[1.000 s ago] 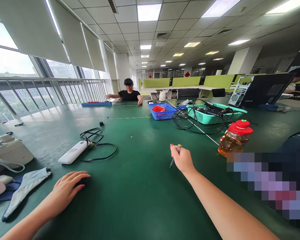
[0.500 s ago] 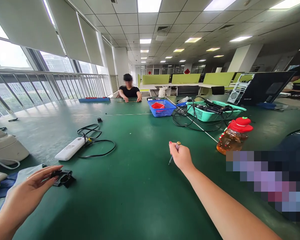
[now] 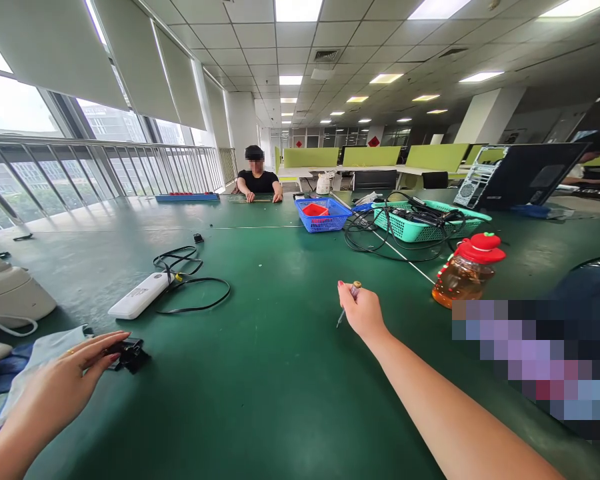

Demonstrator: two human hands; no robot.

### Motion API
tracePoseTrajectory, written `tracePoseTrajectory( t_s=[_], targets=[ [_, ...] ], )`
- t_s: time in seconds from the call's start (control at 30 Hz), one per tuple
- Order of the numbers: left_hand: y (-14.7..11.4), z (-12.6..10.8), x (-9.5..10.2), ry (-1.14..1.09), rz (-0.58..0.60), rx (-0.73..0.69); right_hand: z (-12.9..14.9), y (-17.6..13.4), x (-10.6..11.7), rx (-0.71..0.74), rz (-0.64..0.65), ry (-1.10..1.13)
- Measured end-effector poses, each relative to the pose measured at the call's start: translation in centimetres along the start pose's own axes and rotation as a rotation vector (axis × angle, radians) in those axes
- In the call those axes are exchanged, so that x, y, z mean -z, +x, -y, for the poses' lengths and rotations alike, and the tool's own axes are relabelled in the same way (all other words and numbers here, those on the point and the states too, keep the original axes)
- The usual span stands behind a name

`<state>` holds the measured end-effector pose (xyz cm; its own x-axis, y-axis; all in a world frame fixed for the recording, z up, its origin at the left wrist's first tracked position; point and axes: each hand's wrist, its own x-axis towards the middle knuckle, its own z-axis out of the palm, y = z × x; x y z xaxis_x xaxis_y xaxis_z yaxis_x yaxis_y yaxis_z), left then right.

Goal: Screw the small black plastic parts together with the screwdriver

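Screwdriver [image 3: 354, 291] in grip [image 3: 365, 313], powerbank [image 3: 139, 296] lettering illegible

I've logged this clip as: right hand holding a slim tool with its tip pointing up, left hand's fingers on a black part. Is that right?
Not quite: the head view shows the tool tip down. The right hand does hold it, and the left hand's fingers are on the black part.
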<state>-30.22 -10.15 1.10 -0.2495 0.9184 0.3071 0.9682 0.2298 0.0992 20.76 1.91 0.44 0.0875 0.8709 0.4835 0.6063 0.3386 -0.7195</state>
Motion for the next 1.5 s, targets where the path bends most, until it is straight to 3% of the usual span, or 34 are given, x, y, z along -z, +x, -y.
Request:
tracePoseTrajectory(
  t_s=[0.2,0.37,0.67,0.93,1.2,1.5],
  targets=[
    [-0.2,-1.0,0.4,0.056,0.047,-0.042,0.0,0.0,0.0,0.003,-0.001,0.006],
    [0.1,-1.3,-0.1,0.001,0.096,-0.173,0.0,0.0,0.0,0.02,-0.011,0.016],
    [1.3,0.1,-0.5,-0.082,0.222,-0.214,0.1,0.0,0.0,0.028,-0.003,0.02],
    [1.8,0.7,-0.3,-0.152,0.231,-0.267,0.0,0.1,0.0,0.011,-0.002,0.015],
    [1.8,1.7,-1.4,-0.076,0.228,-0.334,-0.1,0.1,0.0,0.0,0.0,0.026],
    [0.4,-1.7,-0.6,0.035,0.217,-0.277,0.0,0.2,0.1,-0.005,-0.003,0.014]
  ],
)
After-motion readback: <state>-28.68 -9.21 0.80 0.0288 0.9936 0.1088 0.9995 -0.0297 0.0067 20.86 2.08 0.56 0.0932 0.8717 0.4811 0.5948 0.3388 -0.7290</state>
